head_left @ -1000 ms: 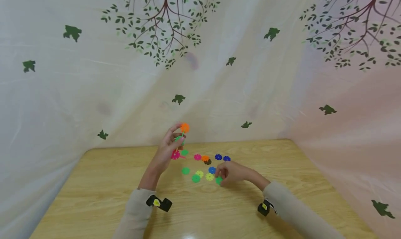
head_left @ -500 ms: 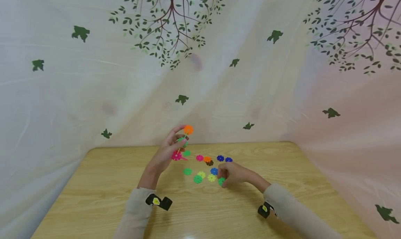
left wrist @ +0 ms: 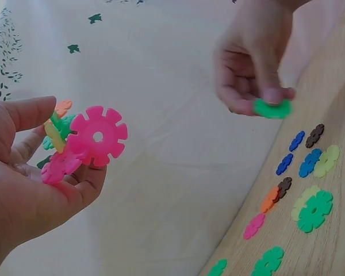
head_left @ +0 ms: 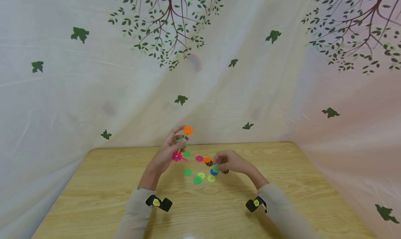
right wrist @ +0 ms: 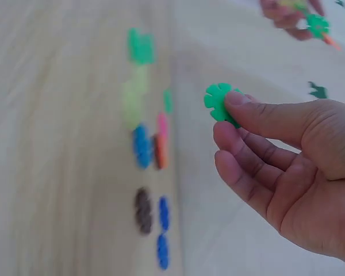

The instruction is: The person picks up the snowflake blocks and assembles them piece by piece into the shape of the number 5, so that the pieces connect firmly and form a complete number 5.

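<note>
My left hand (head_left: 163,154) holds up a joined cluster of notched plastic snowflake discs. In the left wrist view the cluster shows a pink disc (left wrist: 106,135) facing the camera, with a second pink, a yellow (left wrist: 56,140), green and orange discs beside and behind it; fingers hide part of it. My right hand (head_left: 233,161) pinches a single green snowflake disc (right wrist: 217,99) between thumb and index finger, above the table and apart from the cluster. Its other fingers are curled below, holding nothing visible.
Loose snowflake discs lie flat on the wooden table (head_left: 119,183): green (head_left: 197,180), yellow (head_left: 211,178), pink (head_left: 199,158), orange (head_left: 207,160), brown (head_left: 225,171) and several more, including blue. A pale curtain (head_left: 206,120) with leaf prints hangs behind the table's far edge.
My right hand has lifted the green disc off the table and moved it up and slightly left, uncovering a brown disc. The left hand stays nearly still with the cluster.
</note>
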Demonstrator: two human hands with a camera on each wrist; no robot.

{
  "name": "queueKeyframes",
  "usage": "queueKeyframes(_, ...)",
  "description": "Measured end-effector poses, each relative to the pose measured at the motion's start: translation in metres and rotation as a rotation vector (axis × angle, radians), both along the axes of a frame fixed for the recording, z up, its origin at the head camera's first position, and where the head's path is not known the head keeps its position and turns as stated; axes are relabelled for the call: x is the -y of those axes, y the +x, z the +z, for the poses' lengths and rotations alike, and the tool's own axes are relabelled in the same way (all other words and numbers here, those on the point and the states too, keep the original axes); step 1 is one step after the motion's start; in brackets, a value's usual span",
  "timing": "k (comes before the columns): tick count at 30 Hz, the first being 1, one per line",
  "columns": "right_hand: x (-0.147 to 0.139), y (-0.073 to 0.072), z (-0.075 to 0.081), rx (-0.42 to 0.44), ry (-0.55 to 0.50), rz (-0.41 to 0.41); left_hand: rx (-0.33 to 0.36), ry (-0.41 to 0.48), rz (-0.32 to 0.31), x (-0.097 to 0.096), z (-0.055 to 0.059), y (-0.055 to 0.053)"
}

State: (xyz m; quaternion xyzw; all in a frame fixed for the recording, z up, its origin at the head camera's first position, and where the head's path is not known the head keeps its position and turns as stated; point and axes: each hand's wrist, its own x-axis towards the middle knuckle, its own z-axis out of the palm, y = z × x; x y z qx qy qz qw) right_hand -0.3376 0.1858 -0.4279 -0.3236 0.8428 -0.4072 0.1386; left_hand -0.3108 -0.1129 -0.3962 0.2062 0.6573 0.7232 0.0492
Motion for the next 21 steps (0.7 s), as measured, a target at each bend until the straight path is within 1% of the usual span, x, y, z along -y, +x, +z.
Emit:
queueKeyframes(3, 0.009, 0.002, 0.012, 0.0, -0.116, -0.037, -0.019, 0.023, -0.002, -0.002, 0.0, -0.001)
queueKeyframes(6, 0.02, 0.006, 0.023, 0.006, -0.206, -0.082, -0.048, 0.05, -0.005, -0.003, -0.001, -0.001)
queueKeyframes(10, 0.039, 0.012, 0.031, 0.042, -0.308, -0.127, -0.078, 0.088, -0.003, -0.004, -0.001, 0.0)
queueKeyframes(12, 0.047, 0.014, 0.031, 0.067, -0.369, -0.137, -0.09, 0.102, -0.005, -0.004, -0.001, 0.0)
queueKeyframes(15, 0.057, 0.016, 0.03, 0.079, -0.442, -0.138, -0.101, 0.115, -0.001, -0.005, -0.001, 0.0)
queueKeyframes(17, 0.062, 0.017, 0.029, 0.079, -0.473, -0.137, -0.111, 0.118, 0.0, -0.004, 0.0, -0.001)
queueKeyframes(21, 0.068, 0.018, 0.026, 0.083, -0.503, -0.125, -0.13, 0.124, -0.008, -0.002, 0.0, -0.002)
